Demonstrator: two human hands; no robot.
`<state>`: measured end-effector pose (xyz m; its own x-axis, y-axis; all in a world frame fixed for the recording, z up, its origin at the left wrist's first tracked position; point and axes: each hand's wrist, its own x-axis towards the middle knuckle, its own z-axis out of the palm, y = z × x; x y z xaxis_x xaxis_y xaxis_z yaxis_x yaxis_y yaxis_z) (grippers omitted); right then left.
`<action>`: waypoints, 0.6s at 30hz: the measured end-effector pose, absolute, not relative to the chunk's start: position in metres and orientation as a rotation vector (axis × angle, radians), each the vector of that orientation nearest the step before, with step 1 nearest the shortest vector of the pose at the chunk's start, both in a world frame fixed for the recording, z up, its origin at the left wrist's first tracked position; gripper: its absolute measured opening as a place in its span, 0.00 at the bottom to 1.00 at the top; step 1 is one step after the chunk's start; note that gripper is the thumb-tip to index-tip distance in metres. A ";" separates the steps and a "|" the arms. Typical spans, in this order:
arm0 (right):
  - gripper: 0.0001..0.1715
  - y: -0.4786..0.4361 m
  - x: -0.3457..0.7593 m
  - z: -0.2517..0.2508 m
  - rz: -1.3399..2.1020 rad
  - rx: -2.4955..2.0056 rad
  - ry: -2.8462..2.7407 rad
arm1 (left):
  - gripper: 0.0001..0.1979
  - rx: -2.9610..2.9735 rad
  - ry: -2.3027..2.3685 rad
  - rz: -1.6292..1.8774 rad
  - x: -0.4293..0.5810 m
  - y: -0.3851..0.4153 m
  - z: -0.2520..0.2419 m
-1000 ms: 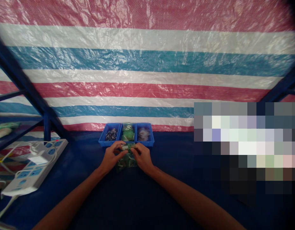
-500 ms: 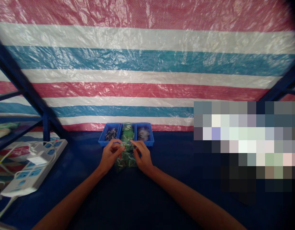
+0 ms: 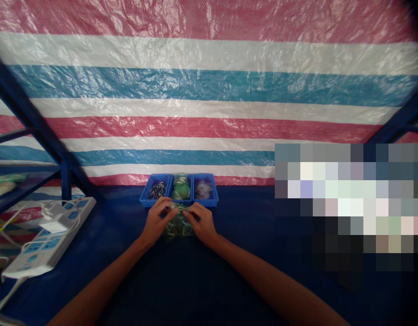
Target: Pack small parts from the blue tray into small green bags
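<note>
A big striped plastic sheet hangs behind the row of blue bins, and a dark blue table lies under it. A long white power strip sits well to the left of the row, maybe to leave the middle free for the hands. The left hand is in front of the row's left bin, and the right hand is in front of its right bin. Both have thumb and fingers close together, and seem to pinch the top of a see-through green bag, likely so that it can't slip. That bag is just in front of the row's middle. Inside the row are dark and silver sticks on the left, green bits in the middle and cloudy clear bits on the right, probably kept apart so they don't mix.
</note>
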<state>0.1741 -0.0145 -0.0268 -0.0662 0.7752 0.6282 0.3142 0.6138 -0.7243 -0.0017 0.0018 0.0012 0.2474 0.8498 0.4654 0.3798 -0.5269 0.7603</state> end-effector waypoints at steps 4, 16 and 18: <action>0.10 -0.017 0.175 -0.026 0.494 -0.889 -1.647 | 0.10 1.990 1.136 1.172 -0.001 0.000 0.003; 0.08 -0.012 0.171 -0.033 0.512 -0.943 -1.559 | 0.17 1.806 1.117 1.136 0.003 -0.003 -0.003; 0.10 -0.013 0.172 -0.037 0.541 -0.945 -1.523 | 0.19 1.788 1.105 1.133 0.004 -0.004 -0.001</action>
